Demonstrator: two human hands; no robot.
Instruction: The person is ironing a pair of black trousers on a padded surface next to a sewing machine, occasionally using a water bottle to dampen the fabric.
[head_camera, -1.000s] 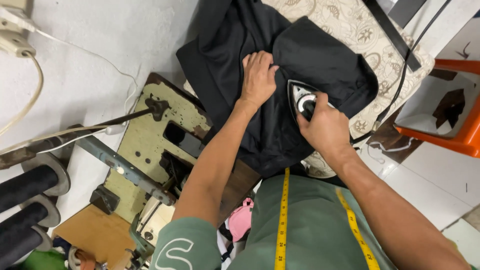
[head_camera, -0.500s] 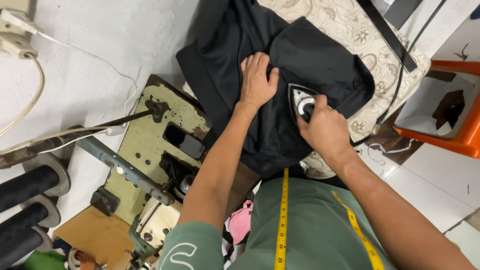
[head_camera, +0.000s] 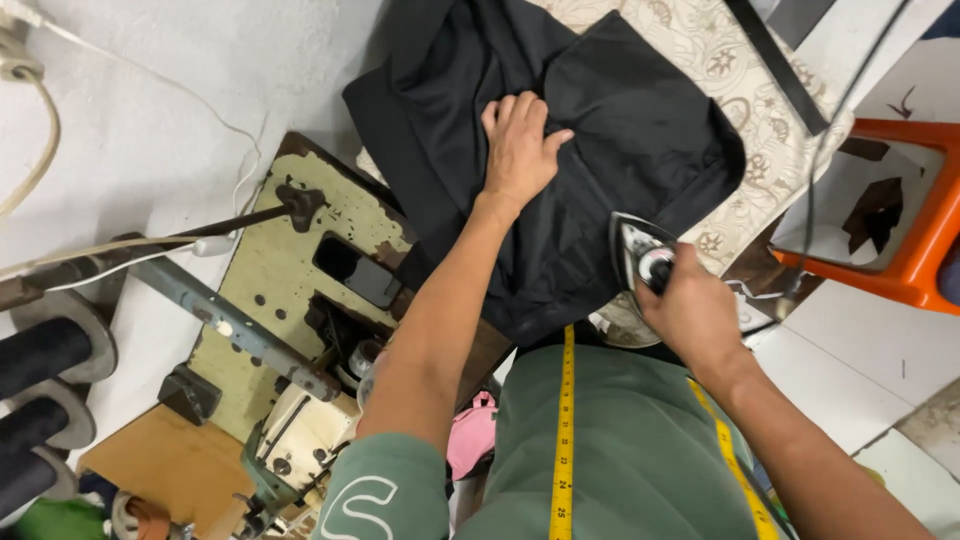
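A black garment (head_camera: 610, 130) lies spread on a pale patterned ironing pad (head_camera: 760, 120). My left hand (head_camera: 520, 150) rests flat on the cloth near its middle, fingers together and pressing it down. My right hand (head_camera: 690, 310) grips the handle of an electric iron (head_camera: 635, 250), whose pointed soleplate sits on the near edge of the garment. A dark cord (head_camera: 815, 190) runs up from the iron toward the top right.
An old cream sewing machine (head_camera: 300, 300) stands to the left on a wooden table. Black thread spools (head_camera: 40, 360) sit at far left. An orange plastic stool (head_camera: 900, 230) is at right. A yellow tape measure (head_camera: 565, 430) hangs over my green shirt.
My right hand has drawn the iron back toward me, to the near edge of the garment. My left hand stays on the cloth.
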